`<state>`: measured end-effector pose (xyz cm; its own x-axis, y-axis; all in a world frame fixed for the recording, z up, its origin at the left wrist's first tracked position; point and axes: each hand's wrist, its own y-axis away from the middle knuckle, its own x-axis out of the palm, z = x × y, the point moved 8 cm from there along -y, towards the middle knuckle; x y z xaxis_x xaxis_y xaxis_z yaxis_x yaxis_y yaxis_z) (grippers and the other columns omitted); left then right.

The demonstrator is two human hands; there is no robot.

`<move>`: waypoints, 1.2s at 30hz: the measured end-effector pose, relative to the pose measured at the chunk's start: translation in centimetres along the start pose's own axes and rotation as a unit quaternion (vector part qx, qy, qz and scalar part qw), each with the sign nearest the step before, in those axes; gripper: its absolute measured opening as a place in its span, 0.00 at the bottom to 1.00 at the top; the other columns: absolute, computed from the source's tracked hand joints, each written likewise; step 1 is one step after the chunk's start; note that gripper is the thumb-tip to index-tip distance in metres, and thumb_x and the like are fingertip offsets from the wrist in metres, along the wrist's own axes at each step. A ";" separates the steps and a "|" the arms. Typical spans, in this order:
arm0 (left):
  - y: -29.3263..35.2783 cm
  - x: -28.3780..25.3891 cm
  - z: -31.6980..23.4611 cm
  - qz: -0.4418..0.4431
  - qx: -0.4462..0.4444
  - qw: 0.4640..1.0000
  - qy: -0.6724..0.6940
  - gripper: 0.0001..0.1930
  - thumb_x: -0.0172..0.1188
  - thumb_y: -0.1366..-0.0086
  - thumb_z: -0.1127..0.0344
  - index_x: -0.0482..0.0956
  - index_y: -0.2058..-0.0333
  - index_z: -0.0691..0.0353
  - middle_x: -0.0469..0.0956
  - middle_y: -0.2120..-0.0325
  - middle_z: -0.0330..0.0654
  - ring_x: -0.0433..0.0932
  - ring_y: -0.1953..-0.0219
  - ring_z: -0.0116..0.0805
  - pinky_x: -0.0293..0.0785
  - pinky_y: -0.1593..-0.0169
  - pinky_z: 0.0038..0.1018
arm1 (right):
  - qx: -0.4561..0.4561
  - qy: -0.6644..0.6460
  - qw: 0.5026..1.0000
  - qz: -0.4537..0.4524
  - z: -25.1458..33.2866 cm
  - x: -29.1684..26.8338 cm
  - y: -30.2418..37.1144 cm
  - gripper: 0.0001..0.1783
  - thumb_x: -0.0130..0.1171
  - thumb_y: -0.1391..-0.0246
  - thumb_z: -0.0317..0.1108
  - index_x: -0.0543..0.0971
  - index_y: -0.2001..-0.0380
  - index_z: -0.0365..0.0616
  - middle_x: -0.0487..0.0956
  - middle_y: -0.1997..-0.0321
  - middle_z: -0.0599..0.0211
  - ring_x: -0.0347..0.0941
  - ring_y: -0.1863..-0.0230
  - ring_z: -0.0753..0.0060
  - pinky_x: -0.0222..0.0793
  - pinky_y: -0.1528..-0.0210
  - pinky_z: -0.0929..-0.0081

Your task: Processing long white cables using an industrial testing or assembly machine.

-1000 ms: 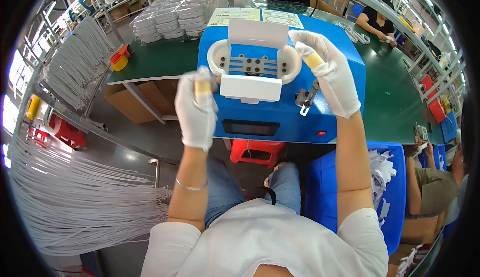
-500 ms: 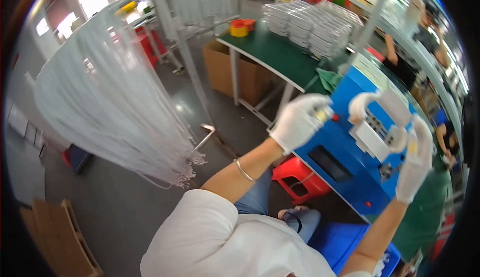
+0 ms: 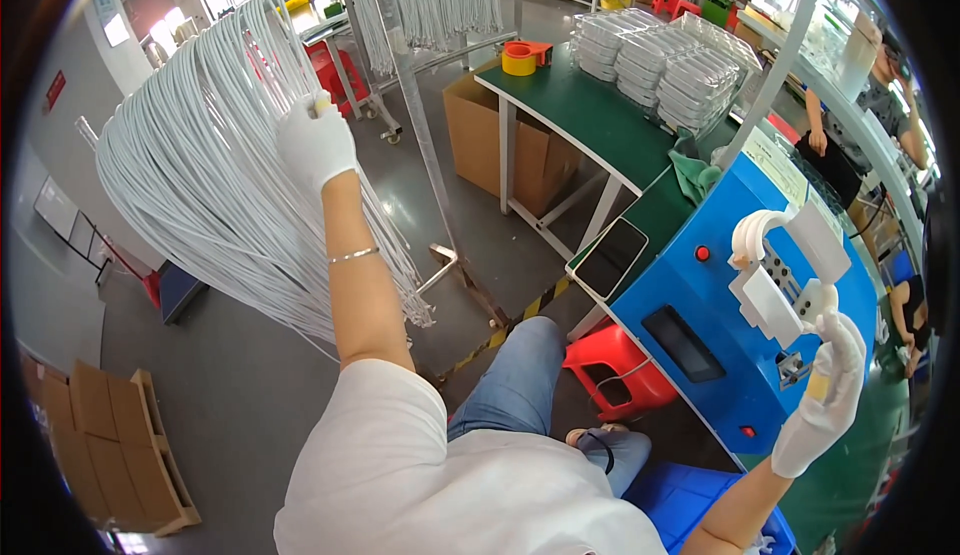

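Note:
My left hand [image 3: 318, 145], in a white glove, reaches up to a thick bundle of white cables [image 3: 200, 165] hanging over a rack. Its fingers are curled against the bundle; what lies in them is hidden. On the right, my gloved right hand [image 3: 825, 385] is closed, its fingertips at the near end of a white cable coil [image 3: 752, 235]. That coil sits around white plates [image 3: 818, 242] on a blue machine [image 3: 655, 290]. The right glove shows a yellow patch at the thumb.
Stacked clear plastic trays [image 3: 650, 60] and yellow tape [image 3: 519, 59] are on the green table [image 3: 560, 100]. A phone [image 3: 611, 259] lies beside the machine. Below are a red stool [image 3: 620, 370] and a blue bin [image 3: 680, 495]. Cartons [image 3: 110, 445] stand lower left; other people work at far right.
My left hand has swung from beside the machine across to the hanging cables on the left. My right hand has dropped slightly and its fingers are now at the coil's end.

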<state>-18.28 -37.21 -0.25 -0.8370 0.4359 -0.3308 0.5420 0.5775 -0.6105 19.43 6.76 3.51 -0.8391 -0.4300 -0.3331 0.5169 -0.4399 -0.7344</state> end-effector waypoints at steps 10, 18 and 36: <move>36.6 -1.6 -14.2 0.832 -0.103 0.404 0.367 0.09 0.56 0.51 0.77 0.81 0.72 0.58 0.78 0.76 0.38 0.77 0.74 0.29 0.74 0.69 0.28 | 0.060 -0.217 0.935 0.272 3.4 14.1 0.6 0.33 0.61 0.47 0.38 0.64 0.41 0.34 0.72 0.47 0.57 0.73 0.55 0.69 0.66 0.46 0.72; 41.4 -4.1 -19.5 0.762 0.183 0.350 0.512 0.20 0.68 0.51 0.58 0.79 0.60 0.61 0.78 0.77 0.44 0.77 0.73 0.37 0.73 0.64 0.30 | 0.371 -0.240 0.850 0.286 0.0 8.2 2.5 0.13 0.58 0.48 0.34 0.80 0.67 0.32 0.75 0.78 0.71 0.64 0.81 0.87 0.56 0.78 0.90; 35.2 -11.4 -20.0 0.717 0.470 0.266 0.440 0.45 0.70 0.53 0.51 0.60 0.42 0.70 0.73 0.82 0.39 0.72 0.84 0.34 0.68 0.79 0.28 | 0.446 -0.351 0.736 0.370 -6.6 -1.5 17.5 0.17 0.71 0.61 0.30 0.81 0.69 0.27 0.77 0.82 0.56 0.72 0.84 0.71 0.65 0.82 0.76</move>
<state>11.85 -8.06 -3.54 0.7466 -0.0253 -0.6648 -0.3482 -0.8664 -0.3580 28.63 4.93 -12.80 -0.1404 -0.9754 0.1700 0.9565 -0.0893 0.2778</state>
